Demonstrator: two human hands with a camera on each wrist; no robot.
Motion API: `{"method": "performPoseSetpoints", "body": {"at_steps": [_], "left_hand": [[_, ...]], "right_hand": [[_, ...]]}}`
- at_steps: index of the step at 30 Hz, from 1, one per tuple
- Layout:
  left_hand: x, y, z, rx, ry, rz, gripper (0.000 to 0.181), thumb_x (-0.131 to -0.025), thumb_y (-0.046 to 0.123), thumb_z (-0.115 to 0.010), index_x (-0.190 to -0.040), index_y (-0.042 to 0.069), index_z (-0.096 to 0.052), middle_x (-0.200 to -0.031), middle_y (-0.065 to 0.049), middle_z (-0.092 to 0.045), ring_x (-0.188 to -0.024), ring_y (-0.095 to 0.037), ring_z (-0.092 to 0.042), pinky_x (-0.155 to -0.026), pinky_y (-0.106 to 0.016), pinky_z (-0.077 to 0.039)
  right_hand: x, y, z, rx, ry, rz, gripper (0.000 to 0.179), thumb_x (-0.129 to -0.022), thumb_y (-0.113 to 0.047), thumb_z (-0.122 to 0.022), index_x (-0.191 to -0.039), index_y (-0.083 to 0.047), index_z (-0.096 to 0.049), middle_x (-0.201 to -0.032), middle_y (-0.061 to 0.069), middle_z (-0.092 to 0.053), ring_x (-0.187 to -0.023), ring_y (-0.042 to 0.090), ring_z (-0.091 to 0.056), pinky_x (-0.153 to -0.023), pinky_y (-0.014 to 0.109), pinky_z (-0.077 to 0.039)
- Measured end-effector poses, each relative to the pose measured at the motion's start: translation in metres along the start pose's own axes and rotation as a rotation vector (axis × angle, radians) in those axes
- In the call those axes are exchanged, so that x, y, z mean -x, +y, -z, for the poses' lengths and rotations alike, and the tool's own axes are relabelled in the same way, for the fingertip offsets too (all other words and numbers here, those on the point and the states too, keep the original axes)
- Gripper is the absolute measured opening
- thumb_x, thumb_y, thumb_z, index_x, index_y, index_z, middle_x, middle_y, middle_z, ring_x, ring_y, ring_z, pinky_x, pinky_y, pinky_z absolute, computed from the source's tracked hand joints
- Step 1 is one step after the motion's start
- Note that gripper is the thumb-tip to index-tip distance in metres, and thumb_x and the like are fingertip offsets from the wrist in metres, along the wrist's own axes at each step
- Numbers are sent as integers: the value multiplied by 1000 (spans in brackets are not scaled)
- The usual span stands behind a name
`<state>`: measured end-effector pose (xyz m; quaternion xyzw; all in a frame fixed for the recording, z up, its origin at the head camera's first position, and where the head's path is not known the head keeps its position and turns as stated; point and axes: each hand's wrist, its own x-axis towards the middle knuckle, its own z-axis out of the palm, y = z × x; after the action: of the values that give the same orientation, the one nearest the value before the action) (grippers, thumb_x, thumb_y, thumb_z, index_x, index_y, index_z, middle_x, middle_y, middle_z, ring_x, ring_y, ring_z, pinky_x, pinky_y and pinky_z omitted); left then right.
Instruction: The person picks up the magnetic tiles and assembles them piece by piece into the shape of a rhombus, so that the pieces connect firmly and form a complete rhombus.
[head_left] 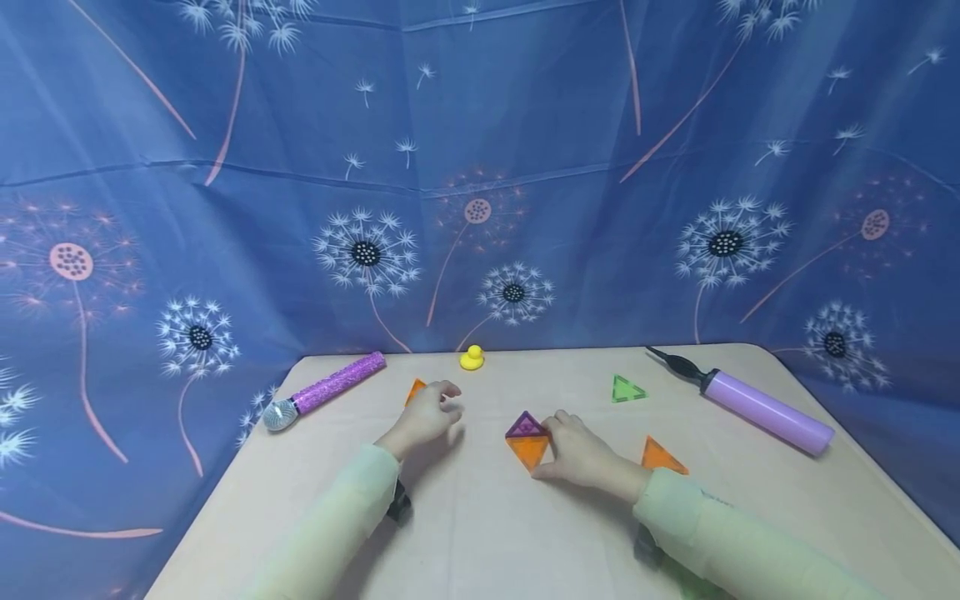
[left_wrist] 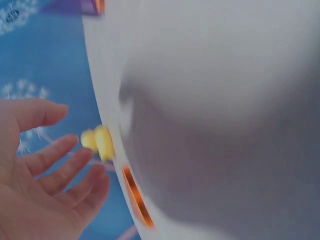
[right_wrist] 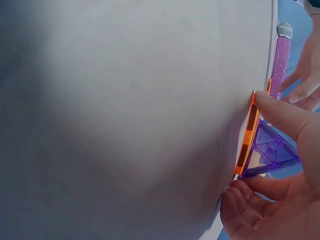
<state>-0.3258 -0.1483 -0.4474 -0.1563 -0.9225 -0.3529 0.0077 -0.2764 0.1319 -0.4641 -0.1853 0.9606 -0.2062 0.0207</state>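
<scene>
My right hand [head_left: 583,452] pinches an orange triangle magnetic tile [head_left: 528,452] between thumb and fingertips, low over the middle of the table. Along that tile's far edge sits a purple triangle tile [head_left: 527,426], which in the right wrist view [right_wrist: 272,147] shows its inner ribs and tilts up from the orange one. My left hand [head_left: 422,419] hovers to the left, its fingers loosely bent with nothing between them. Partly hidden behind it is another orange triangle tile [head_left: 414,389], also visible below the fingers in the left wrist view.
A yellow rubber duck [head_left: 472,358] stands at the back edge. On the left lies a purple glitter microphone [head_left: 330,390]; on the right, a lilac balloon pump [head_left: 765,410]. A green triangle tile [head_left: 627,389] and an orange tile [head_left: 663,457] lie beyond my right forearm.
</scene>
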Motion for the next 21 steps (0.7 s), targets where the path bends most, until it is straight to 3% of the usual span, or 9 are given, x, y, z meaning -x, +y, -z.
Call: {"method": "performPoseSetpoints", "body": {"at_steps": [3, 5, 8, 12, 14, 21], "left_hand": [[-1, -13, 10, -97, 68, 38, 40, -91, 9, -66, -129, -4, -63, -127, -22, -63, -119, -39, -60, -102, -51, -47], [0, -22, 15, -168, 78, 65, 39, -88, 8, -66, -125, -5, -64, -126, -22, -63, -115, -37, -61, -101, -50, -48], [3, -32, 19, -285, 29, 94, 36, -86, 10, -68, -118, -6, -64, -125, -22, -61, -111, -38, -61, -98, -52, -48], [9, -40, 21, -386, -71, 123, 50, -92, 18, -66, -133, -9, -58, -142, -27, -52, -127, -44, -54, -106, -54, -43], [11, -41, 21, -400, -97, 135, 60, -95, 20, -64, -144, -12, -48, -152, -30, -42, -138, -45, -44, -113, -53, -36], [20, -33, 19, -396, -145, 109, 58, -97, 18, -63, -143, -13, -47, -153, -32, -40, -139, -46, -41, -115, -52, -33]], "right_hand": [[-1, 0, -1, -4, 5, 6, 79, -68, -41, -94, -122, 7, -62, -103, 8, -57, -95, 24, -53, -94, 44, -51], [-3, 1, -1, -5, 5, 4, 79, -68, -41, -94, -122, 7, -62, -103, 8, -56, -95, 24, -53, -94, 44, -51], [-5, 2, -2, -5, 2, -4, 79, -68, -41, -94, -123, 6, -62, -103, 8, -56, -95, 24, -53, -93, 44, -51], [-6, 3, -4, -5, -5, -17, 79, -68, -41, -94, -124, 5, -62, -104, 7, -57, -96, 23, -54, -94, 43, -51], [-6, 3, -5, -7, -5, -17, 80, -68, -41, -94, -124, 5, -62, -105, 8, -57, -97, 24, -54, -95, 44, -51], [-8, 4, -5, -5, -2, -18, 78, -69, -41, -93, -124, 5, -62, -104, 7, -57, -94, 23, -53, -93, 42, -52]]}}
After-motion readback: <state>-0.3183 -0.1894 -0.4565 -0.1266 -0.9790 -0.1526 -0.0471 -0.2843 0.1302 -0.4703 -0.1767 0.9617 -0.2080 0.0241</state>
